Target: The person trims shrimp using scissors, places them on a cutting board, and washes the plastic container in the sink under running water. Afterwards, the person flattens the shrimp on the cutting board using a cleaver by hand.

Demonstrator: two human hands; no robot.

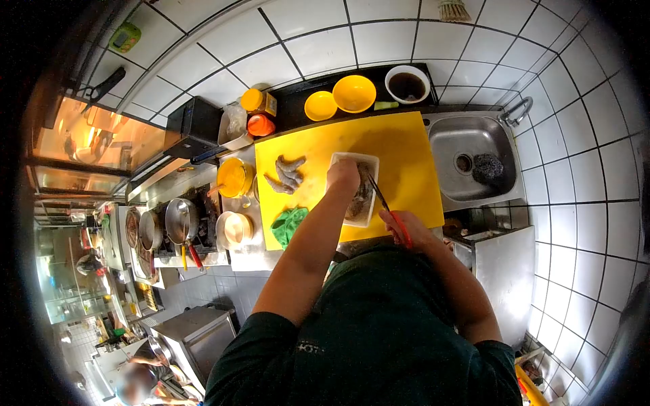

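Observation:
My right hand (410, 230) is closed round the red handles of a pair of scissors (383, 197). Their dark blades point up and left, to the right side of a white rectangular tray (366, 218). Greyish wet pieces that look like shrimp lie in this tray, though they are blurred. Over the tray's upper left part is my left hand (343, 174), curled downward with its fingertips hidden; what it holds cannot be made out. Several grey shrimp (290, 174) lie left of the tray on the yellow cutting board (399, 139).
A crumpled green cloth (289, 226) lies at the board's lower left. Yellow bowls (354, 93) and a white bowl of dark liquid (407, 84) line the back ledge. A steel sink (472, 125) adjoins on the right. Pans (181, 220) stand on the stove at left.

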